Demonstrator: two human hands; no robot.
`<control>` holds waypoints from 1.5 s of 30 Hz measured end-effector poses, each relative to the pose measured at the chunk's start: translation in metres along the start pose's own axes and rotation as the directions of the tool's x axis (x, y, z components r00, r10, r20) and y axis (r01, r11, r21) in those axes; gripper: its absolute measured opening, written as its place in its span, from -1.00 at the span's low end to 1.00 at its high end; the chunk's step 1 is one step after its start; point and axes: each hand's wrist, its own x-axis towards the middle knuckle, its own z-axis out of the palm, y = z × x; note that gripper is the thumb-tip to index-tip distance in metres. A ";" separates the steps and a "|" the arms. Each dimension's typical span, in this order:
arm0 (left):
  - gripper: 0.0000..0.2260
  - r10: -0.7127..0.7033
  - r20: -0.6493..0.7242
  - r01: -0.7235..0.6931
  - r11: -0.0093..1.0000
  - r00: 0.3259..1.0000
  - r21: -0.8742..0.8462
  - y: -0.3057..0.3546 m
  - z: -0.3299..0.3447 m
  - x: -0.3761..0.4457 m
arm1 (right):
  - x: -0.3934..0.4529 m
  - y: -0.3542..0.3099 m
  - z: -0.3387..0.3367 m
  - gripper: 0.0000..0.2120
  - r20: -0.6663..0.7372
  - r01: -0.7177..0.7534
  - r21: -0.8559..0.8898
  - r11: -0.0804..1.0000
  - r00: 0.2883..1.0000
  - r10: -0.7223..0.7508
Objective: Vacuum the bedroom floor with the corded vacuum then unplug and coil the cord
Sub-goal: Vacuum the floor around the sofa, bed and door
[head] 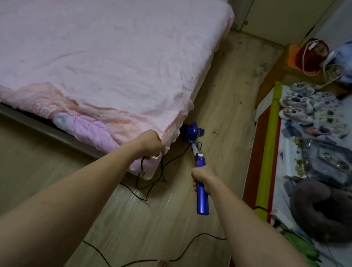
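Gripping vacuum handle [202,191] in right grip [203,177], left grip [151,145] curled round cord [142,164] beside bed [92,62] corner.

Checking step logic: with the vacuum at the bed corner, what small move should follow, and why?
Probably push the blue stick vacuum forward along the dusty wooden floor, since the right hand grips its handle and the left hand holds the black cord aside.

floor [220,107]: pale wood planks | bed [93,51]: pink sheet; door [283,13]: white
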 end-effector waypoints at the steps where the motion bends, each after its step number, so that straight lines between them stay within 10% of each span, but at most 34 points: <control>1: -0.83 0.008 0.005 -0.008 1.000 1.000 0.004 0.002 0.000 -0.005 | -0.008 0.006 -0.002 -0.62 -0.005 -0.008 -0.016 1.000 1.000 0.008; 23: -0.84 0.221 0.018 -0.220 0.959 0.975 0.178 -0.059 -0.051 -0.165 | -0.237 0.075 0.041 -0.93 0.073 -0.099 -0.164 0.981 0.991 0.113; 45: -0.80 0.226 0.093 -0.238 0.961 0.970 0.143 -0.053 -0.046 -0.138 | -0.191 0.052 0.105 -0.76 -0.074 -0.046 0.426 0.904 0.994 0.085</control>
